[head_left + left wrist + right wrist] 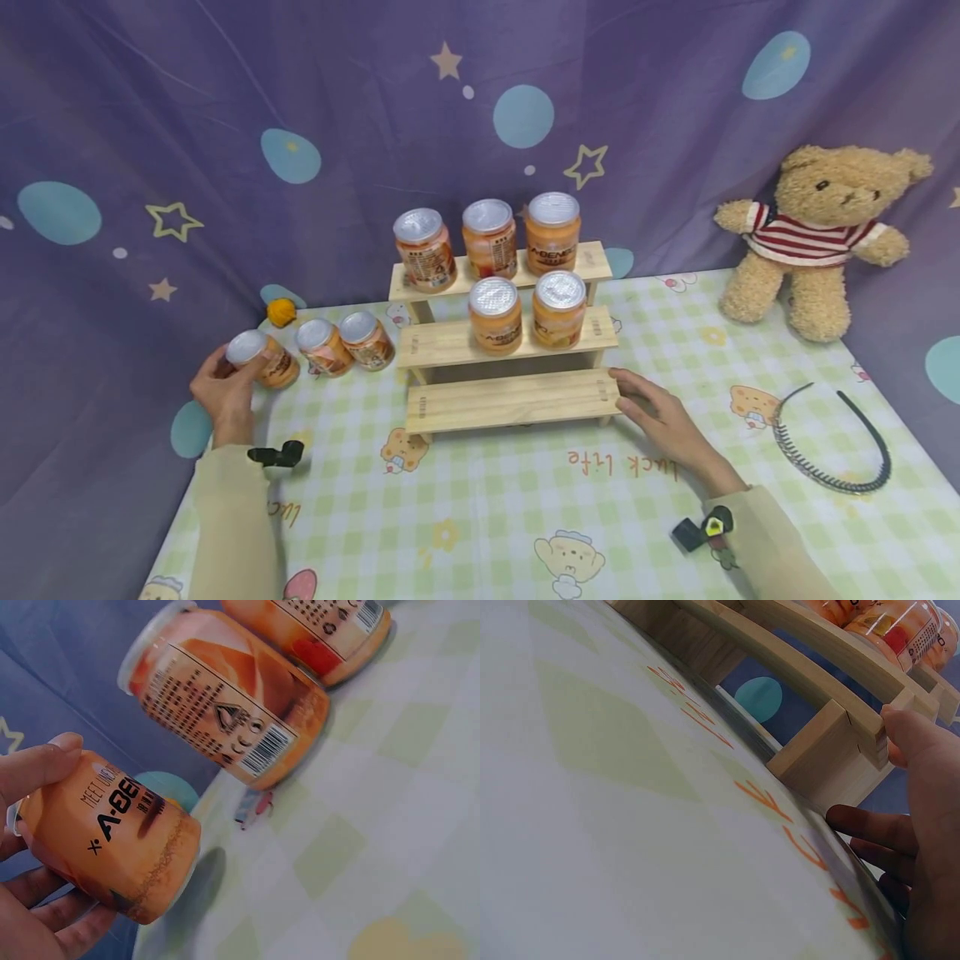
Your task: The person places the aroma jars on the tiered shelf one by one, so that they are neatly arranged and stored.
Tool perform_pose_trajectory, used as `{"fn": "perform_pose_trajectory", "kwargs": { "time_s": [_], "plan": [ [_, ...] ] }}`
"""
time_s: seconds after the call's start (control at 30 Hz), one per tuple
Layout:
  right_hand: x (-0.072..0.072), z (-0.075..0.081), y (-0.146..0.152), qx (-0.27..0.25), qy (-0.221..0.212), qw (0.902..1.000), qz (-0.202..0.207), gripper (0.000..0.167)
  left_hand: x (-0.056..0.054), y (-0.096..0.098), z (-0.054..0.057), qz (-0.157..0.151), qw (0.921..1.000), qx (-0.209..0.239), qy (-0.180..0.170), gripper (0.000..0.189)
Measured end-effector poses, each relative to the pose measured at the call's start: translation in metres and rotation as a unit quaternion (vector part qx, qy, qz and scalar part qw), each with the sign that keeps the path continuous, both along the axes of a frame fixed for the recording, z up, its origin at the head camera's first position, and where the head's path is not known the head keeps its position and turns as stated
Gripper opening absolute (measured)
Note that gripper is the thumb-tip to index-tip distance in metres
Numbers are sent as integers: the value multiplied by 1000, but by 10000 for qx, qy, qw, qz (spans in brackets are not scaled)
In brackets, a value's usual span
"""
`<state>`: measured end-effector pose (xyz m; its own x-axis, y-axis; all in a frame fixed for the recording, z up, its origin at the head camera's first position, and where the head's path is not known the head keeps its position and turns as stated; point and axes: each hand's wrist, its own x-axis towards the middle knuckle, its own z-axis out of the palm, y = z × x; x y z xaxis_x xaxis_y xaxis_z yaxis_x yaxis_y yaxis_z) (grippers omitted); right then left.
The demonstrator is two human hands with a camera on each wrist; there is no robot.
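At the left of the table my left hand (225,393) grips an orange printed can (279,367) with a silver lid, thumb on one side and fingers on the other. In the left wrist view this can (112,840) looks tilted, with a shadow beside its base. Just right of it stand two similar cans (324,350) (369,343). My right hand (667,429) touches the right end of the lowest step of a three-tier wooden stand (510,402). In the right wrist view the thumb of that hand (937,817) meets the board's edge, its other fingers loosely extended.
On the stand's top step are three cans (491,250); the middle step carries two cans (497,321) toward its right. A teddy bear (813,242) sits at the back right, a black headband (832,479) lies before it. Behind the left cans is a small yellow-orange object (281,312).
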<state>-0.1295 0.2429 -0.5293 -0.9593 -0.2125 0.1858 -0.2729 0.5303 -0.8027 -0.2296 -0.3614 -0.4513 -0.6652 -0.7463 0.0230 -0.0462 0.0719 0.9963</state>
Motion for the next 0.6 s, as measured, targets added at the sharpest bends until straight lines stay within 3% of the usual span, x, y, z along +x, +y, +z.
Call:
{"fn": "perform_pose_trajectory", "kwargs": {
  "time_s": [0.4, 0.6],
  "plan": [
    [0, 0, 0, 46, -4, 10000, -14, 47, 17, 2, 19, 1, 9992, 197, 345, 64],
    [0, 1, -1, -21, -79, 10000, -35, 47, 25, 9, 33, -62, 9973, 202, 708, 59]
  ]
}}
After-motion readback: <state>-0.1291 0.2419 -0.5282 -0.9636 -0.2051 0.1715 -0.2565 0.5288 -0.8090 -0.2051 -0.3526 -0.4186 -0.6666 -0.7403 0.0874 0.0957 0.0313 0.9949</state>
